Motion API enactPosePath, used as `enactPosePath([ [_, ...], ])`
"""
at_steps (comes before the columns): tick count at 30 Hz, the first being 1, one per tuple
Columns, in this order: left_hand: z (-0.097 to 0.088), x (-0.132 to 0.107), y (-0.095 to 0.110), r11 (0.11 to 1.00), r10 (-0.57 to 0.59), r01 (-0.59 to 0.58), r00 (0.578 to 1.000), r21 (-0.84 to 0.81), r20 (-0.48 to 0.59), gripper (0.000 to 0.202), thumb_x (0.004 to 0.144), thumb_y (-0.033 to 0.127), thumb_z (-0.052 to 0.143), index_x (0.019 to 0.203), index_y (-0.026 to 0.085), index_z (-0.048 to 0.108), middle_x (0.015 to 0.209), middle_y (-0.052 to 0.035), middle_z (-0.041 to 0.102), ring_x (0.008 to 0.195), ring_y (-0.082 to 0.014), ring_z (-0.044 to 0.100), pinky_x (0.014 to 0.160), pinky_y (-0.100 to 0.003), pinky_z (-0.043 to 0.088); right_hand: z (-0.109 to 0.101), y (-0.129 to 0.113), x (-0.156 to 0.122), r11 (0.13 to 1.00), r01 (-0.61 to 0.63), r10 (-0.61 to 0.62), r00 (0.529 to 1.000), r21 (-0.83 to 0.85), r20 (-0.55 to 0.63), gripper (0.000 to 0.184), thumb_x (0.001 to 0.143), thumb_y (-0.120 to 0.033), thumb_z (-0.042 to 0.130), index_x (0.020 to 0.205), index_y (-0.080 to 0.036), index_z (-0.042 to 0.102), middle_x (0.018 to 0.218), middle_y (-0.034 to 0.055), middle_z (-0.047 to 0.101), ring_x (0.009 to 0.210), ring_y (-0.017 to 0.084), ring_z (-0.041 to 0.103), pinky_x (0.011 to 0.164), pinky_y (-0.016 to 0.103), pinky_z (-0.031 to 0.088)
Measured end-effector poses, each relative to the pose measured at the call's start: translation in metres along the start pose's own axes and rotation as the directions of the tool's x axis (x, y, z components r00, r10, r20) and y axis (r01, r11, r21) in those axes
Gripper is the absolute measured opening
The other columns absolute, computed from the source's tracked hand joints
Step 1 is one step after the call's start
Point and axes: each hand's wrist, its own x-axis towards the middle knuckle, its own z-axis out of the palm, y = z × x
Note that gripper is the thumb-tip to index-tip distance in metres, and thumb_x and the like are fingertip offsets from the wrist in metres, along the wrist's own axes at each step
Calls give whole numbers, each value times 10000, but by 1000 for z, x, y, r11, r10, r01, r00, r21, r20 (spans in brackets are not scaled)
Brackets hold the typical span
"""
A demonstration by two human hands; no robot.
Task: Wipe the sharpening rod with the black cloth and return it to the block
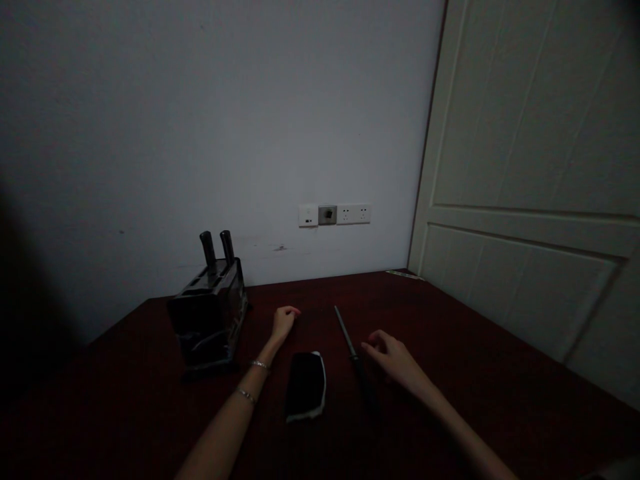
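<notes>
My left hand (285, 321) rests on the dark red table, its fingers curled in and nothing visible in them. Two bracelets circle that wrist and forearm. To its left stands a dark knife block (207, 317) with two black handles sticking up from its top. Between my forearms lies a dark flat object (305, 385) with a pale edge; its kind is too dim to make out. A honing steel (346, 333) with a black handle lies just left of my right hand (389, 352). That hand is loosely bent, thumb and fingers apart, holding nothing visible.
The dark red table (450, 373) meets a pale wall with a row of sockets (353, 213). A white panelled door or cabinet front (515, 267) borders the right side. A thin strip (405, 274) lies at the far right corner. The light is dim.
</notes>
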Motion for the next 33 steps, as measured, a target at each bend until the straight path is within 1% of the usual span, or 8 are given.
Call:
enactPosePath([
  [3, 1, 1, -3, 1000, 3, -3, 1000, -1, -1, 254, 692, 83, 421, 677, 151, 666, 657, -22, 662, 670, -135, 613, 632, -222, 456, 9, -3, -12, 986, 88, -94, 995, -141, -42, 287, 734, -475, 531, 847, -210, 527, 682, 31, 614, 605, 178, 575, 535, 270, 419],
  [5, 1, 2, -4, 1000, 6, -6, 1000, -4, -1, 254, 689, 85, 421, 678, 148, 666, 655, -22, 661, 667, -136, 611, 626, -221, 454, 15, -6, -17, 970, 94, -107, 993, -223, -46, 289, 743, -468, 523, 869, -207, 530, 727, 51, 633, 642, 199, 591, 567, 282, 404],
  [9, 2, 4, -9, 1000, 20, -20, 1000, -22, 5, 252, 683, 94, 421, 678, 144, 668, 660, -28, 663, 662, -135, 606, 614, -217, 450, 24, -14, -24, 943, 63, -85, 995, -326, -53, 275, 747, -445, 525, 904, -219, 523, 878, 82, 642, 789, 237, 606, 608, 282, 389],
  [14, 4, 5, -13, 998, 45, -44, 999, -54, 8, 257, 663, 103, 414, 665, 131, 669, 645, -35, 655, 648, -138, 597, 622, -229, 444, 27, -29, -30, 884, -16, 1, 1000, -467, -32, 275, 770, -402, 486, 945, -191, 511, 938, 105, 618, 865, 259, 606, 631, 292, 396],
  [18, 4, 6, -14, 995, 54, -53, 999, -79, 4, 257, 653, 111, 414, 659, 127, 670, 629, -38, 649, 638, -142, 590, 618, -235, 438, 29, -36, -30, 855, -36, 29, 999, -518, -22, 289, 777, -374, 467, 970, -162, 503, 962, 128, 602, 856, 271, 610, 636, 310, 410],
  [22, 4, 5, -14, 994, 55, -54, 998, -99, 4, 249, 653, 106, 417, 656, 126, 666, 629, -39, 648, 634, -141, 588, 611, -233, 435, 34, -37, -28, 834, -46, 36, 999, -550, -29, 291, 776, -336, 468, 986, -136, 504, 999, 145, 584, 868, 283, 604, 663, 334, 419],
  [28, 5, 6, -15, 993, 51, -50, 999, -111, 7, 244, 659, 94, 419, 658, 125, 661, 613, -34, 639, 622, -135, 584, 596, -222, 431, 38, -33, -28, 817, -29, 16, 999, -576, -28, 282, 766, -269, 485, 991, -106, 533, 1002, 153, 580, 881, 278, 593, 689, 336, 422],
  [33, 5, 6, -14, 993, 48, -47, 999, -110, 8, 247, 659, 83, 417, 660, 127, 660, 611, -31, 639, 623, -133, 584, 589, -215, 429, 38, -32, -28, 802, 3, -7, 1000, -597, -5, 242, 776, -200, 468, 983, -113, 556, 987, 148, 593, 867, 271, 592, 676, 325, 420],
])
